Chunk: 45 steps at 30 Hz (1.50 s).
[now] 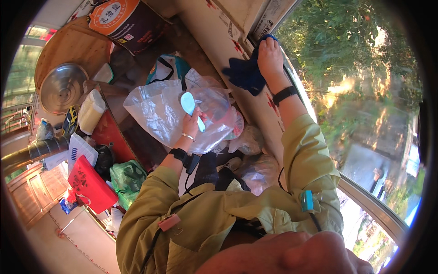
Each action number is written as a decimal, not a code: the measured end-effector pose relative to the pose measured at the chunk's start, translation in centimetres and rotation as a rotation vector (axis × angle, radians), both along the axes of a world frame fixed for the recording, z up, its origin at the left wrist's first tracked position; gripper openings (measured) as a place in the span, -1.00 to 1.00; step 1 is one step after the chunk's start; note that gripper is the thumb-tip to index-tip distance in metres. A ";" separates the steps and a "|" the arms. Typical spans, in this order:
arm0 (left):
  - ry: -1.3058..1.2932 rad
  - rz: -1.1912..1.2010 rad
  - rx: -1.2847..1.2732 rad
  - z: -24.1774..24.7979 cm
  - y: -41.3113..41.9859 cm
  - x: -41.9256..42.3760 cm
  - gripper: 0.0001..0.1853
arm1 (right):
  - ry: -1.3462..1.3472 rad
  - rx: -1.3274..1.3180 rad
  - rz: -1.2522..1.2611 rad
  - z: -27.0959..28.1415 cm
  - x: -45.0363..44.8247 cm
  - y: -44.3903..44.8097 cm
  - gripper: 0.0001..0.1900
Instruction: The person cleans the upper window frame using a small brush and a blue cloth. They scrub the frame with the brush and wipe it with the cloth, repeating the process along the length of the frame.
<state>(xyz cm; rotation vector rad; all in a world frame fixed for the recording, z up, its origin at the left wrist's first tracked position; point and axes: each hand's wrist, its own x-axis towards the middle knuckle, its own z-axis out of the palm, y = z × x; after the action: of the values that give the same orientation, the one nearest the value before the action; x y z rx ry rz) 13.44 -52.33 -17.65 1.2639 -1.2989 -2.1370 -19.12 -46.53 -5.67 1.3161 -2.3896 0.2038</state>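
My left hand (192, 122) grips the handle of a light-blue scrubbing brush (188, 103). Its smooth back faces up, and a few dark bristles show along the left side of its head. Just beneath the brush lies a large translucent plastic sack (154, 111), with its near part under my left hand. My right hand (271, 56) presses a dark blue cloth (244, 73) against the window frame (287, 56), near its corner. The loose part of the cloth hangs over the sill, and its lobed shape resembles a glove.
Window glass (345, 85) runs along my right side. Knotted plastic bags (251, 140) crowd the floor by the wall. On my left are a green bag (127, 178), a red box (92, 185), a metal lid (64, 88) and a paper roll (91, 111). A printed bucket (126, 24) stands ahead.
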 end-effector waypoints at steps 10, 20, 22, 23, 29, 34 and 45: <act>-0.079 -0.144 -0.089 0.7 1.4 -1.3 -0.67 | -0.162 0.000 0.016 -0.9 1.5 5.2 -0.89; -0.016 -0.087 -0.094 1.4 1.2 -0.4 -0.68 | -0.349 0.015 -0.126 1.0 7.2 20.5 -0.80; -0.021 -0.077 -0.090 1.7 0.9 -0.6 -0.67 | -0.375 0.018 -0.210 0.8 9.1 24.5 -0.81; -0.058 -0.075 -0.100 1.9 0.8 -0.9 -0.67 | -0.369 0.000 -0.222 0.7 9.9 26.3 -0.81; -0.056 -0.195 -0.115 3.8 2.1 -2.7 -0.65 | -0.344 -0.064 -0.338 0.2 13.8 35.4 -0.81; 0.007 -0.309 -0.084 6.7 4.6 -5.4 -0.68 | -0.419 -0.080 -0.475 0.0 17.1 41.2 -0.77; 0.188 -1.011 -0.459 21.8 8.7 -11.9 -0.80 | -0.808 -0.599 -0.810 4.1 23.0 45.0 -0.84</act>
<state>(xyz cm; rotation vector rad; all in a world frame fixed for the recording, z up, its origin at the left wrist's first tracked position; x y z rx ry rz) 1.53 -43.66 4.12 0.1759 -2.4769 -2.1759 3.86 -1.57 -1.57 -0.0958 -2.8834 1.2531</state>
